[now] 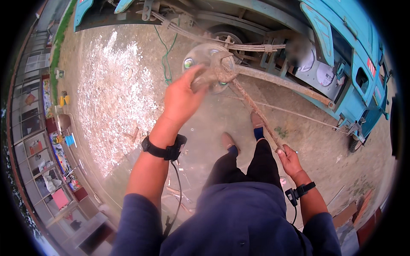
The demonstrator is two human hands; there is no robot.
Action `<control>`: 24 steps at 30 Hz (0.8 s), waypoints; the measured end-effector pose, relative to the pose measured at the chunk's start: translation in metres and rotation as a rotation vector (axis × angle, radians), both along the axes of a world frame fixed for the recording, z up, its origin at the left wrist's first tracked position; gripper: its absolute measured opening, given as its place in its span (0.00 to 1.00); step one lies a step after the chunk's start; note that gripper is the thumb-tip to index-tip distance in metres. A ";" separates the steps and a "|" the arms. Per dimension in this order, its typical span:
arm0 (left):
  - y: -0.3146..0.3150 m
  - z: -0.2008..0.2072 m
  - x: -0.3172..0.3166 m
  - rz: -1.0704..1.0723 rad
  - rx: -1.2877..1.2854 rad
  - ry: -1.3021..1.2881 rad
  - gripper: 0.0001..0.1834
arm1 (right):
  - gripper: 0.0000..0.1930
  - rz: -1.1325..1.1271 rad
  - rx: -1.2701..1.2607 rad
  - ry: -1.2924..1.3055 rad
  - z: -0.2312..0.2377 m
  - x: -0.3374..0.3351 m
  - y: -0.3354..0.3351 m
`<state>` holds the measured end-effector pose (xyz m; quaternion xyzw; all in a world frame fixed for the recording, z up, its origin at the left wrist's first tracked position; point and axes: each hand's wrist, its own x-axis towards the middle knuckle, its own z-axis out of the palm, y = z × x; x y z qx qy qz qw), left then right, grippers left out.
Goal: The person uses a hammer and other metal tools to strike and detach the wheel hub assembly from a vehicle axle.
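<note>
My right hand (pixel 290 160) is closed around the lower end of a long rusty bar (pixel 258 111). The bar slants up to the left, and its rusty head (pixel 226 70) sits against a round wheel hub (pixel 194 53) with bolts around its face. Beside the hub's near side is my left hand (pixel 183 98). Its thumb and fingers reach toward the middle of the hub but are smeared by motion, so whether they grip anything cannot be made out. Both wrists wear black straps with small devices and cables.
A blue truck (pixel 363 47) spans the top and right, with leaf springs (pixel 273 48) and a long rusty beam (pixel 286 85) beside the hub. A green cord (pixel 165 59) hangs to the ground. Small loose parts and tools (pixel 181 198) lie by my feet. A building (pixel 34 149) lines the left.
</note>
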<state>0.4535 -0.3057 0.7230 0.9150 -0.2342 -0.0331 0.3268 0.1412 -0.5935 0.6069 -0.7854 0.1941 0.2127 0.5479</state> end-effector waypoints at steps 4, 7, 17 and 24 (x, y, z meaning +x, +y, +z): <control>-0.006 -0.005 0.003 0.116 0.047 0.149 0.25 | 0.20 -0.012 0.009 -0.007 -0.003 -0.002 0.000; -0.009 -0.007 0.003 0.196 0.026 0.167 0.24 | 0.20 -0.015 0.014 -0.005 -0.002 -0.002 0.000; -0.015 -0.029 -0.002 0.404 -0.114 0.200 0.25 | 0.15 0.034 0.010 0.071 -0.002 -0.001 -0.003; -0.007 -0.030 0.005 0.129 -0.162 0.038 0.26 | 0.20 -0.009 0.004 0.004 0.000 0.001 0.001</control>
